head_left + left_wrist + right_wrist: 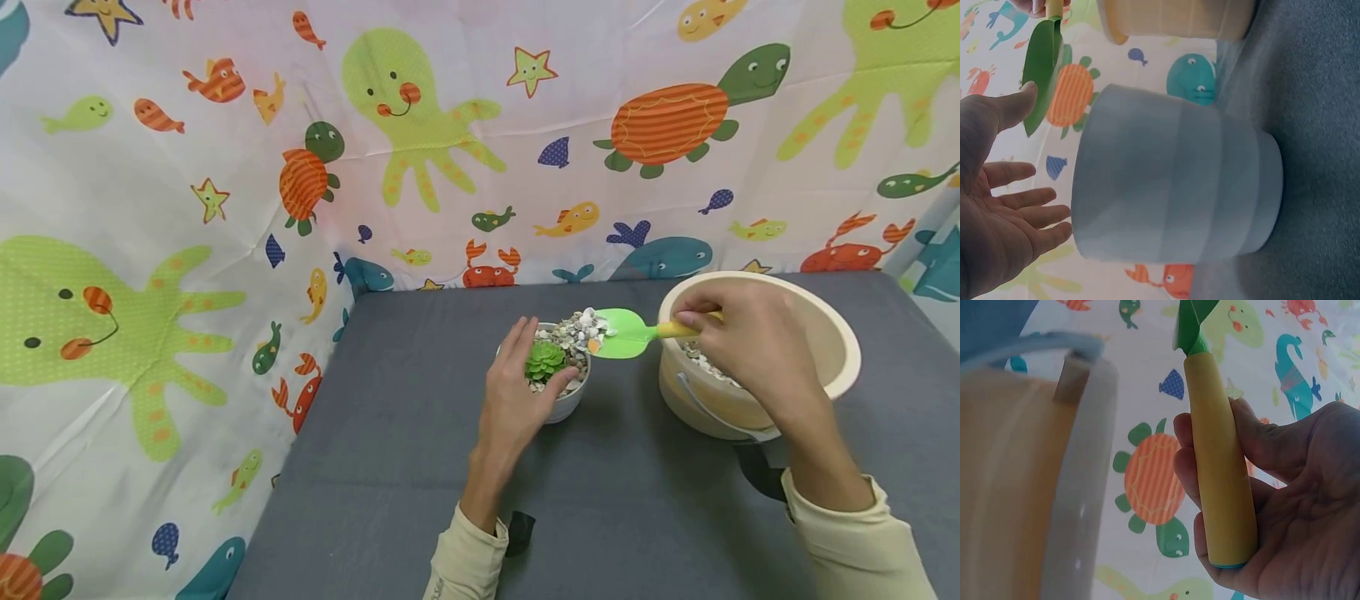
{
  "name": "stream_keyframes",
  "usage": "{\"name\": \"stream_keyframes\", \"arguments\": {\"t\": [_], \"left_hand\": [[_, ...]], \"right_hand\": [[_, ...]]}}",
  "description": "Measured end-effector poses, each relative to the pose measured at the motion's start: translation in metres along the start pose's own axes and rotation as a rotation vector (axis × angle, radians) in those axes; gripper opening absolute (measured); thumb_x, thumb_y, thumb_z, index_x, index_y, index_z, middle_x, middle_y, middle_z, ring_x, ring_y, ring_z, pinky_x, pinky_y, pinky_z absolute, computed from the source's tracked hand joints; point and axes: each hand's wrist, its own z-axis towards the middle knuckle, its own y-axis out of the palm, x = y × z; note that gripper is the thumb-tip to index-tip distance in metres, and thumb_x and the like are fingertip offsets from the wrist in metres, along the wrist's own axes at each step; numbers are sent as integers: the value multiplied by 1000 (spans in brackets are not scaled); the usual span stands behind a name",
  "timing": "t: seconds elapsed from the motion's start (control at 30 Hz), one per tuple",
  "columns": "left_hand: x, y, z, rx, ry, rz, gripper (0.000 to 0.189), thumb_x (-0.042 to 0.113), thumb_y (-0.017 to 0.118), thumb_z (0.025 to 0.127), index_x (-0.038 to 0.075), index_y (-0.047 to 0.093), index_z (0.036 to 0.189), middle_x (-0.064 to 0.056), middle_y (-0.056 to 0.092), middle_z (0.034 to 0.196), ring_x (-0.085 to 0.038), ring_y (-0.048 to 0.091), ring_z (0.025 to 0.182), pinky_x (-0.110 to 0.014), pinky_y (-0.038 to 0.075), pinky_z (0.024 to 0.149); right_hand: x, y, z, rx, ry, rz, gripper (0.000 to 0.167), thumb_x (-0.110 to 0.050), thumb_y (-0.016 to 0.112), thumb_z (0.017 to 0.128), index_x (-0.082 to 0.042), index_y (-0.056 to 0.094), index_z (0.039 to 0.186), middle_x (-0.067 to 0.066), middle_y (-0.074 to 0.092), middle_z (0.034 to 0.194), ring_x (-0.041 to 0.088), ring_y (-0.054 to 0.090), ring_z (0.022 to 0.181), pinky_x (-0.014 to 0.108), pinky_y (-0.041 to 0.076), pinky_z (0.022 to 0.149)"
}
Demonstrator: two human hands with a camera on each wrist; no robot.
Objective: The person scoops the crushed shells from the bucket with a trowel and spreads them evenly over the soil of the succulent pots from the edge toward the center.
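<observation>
My right hand [757, 337] grips the yellow handle [1221, 469] of a small garden trowel with a green blade [628, 335]. Pale pebbles [581, 330] lie at the blade's tip, over the right rim of a whitish pot [564, 408]. A green succulent [545, 360] sits in that pot among more pebbles. Over the pot's left and near side, my left hand [516, 387] is spread around the plant, fingers fairly straight. The left wrist view shows this hand [1007, 206] at the pot's rim [1088, 169], with the trowel blade [1041, 72] behind the thumb.
A cream bucket [843, 358] with a pale handle stands right of the pot, under my right hand, with pebbles [708, 362] inside. Both containers rest on a dark grey table [390, 433]. A sea-animal-print cloth [465, 100] hangs behind and at the left.
</observation>
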Motion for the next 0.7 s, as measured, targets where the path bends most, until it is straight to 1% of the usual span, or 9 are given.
{"name": "stream_keyframes", "arguments": {"t": [0.13, 0.27, 0.37, 0.43, 0.57, 0.63, 0.7], "left_hand": [[-8, -4, -1, 18, -3, -16, 80, 39, 82, 91, 14, 47, 158, -15, 46, 164, -34, 49, 150, -54, 46, 118], [-20, -8, -1, 45, -4, -30, 82, 40, 84, 88, 15, 48, 158, -13, 48, 162, -33, 49, 149, -56, 46, 117], [-29, -13, -2, 47, -7, -39, 85, 39, 87, 86, 16, 48, 158, -11, 49, 162, -32, 49, 150, -56, 46, 118], [-35, -16, -2, 32, -12, -40, 88, 39, 88, 84, 17, 47, 159, -10, 48, 163, -31, 49, 150, -56, 45, 119], [-43, -22, -3, -25, -58, -56, 96, 41, 91, 80, 20, 43, 161, -5, 46, 165, -27, 44, 154, -56, 41, 122], [-46, -24, -4, -66, -85, -69, 100, 42, 92, 79, 23, 40, 162, -4, 43, 167, -27, 41, 156, -57, 38, 123], [-49, -25, -4, -109, -109, -80, 104, 42, 93, 78, 26, 36, 164, -3, 39, 169, -27, 38, 158, -58, 37, 124]], "right_hand": [[-6, 7, 3, -5, -38, -14, 10, -1, 75, 89, 0, 82, 97, 20, 77, 87, 33, 60, 84, 35, 42, 65], [-12, 14, 5, -48, -35, -13, 9, -1, 74, 90, 0, 81, 96, 19, 77, 88, 32, 61, 82, 34, 43, 66], [-16, 19, 7, -76, -30, -22, 8, -3, 74, 91, -1, 81, 95, 18, 77, 86, 31, 59, 79, 33, 43, 64], [-20, 22, 8, -88, -32, -38, 8, -5, 74, 92, -2, 81, 95, 16, 77, 84, 30, 58, 77, 33, 41, 64], [-27, 29, 11, -103, -34, -62, 7, -6, 74, 92, -2, 80, 94, 15, 77, 83, 29, 56, 76, 34, 41, 65], [-30, 33, 12, -115, -33, -65, 7, -5, 75, 92, -2, 80, 94, 15, 77, 84, 30, 56, 77, 37, 42, 67], [-33, 37, 13, -134, -31, -61, 6, -4, 75, 92, -2, 80, 94, 16, 78, 85, 31, 58, 79, 42, 42, 74]]}}
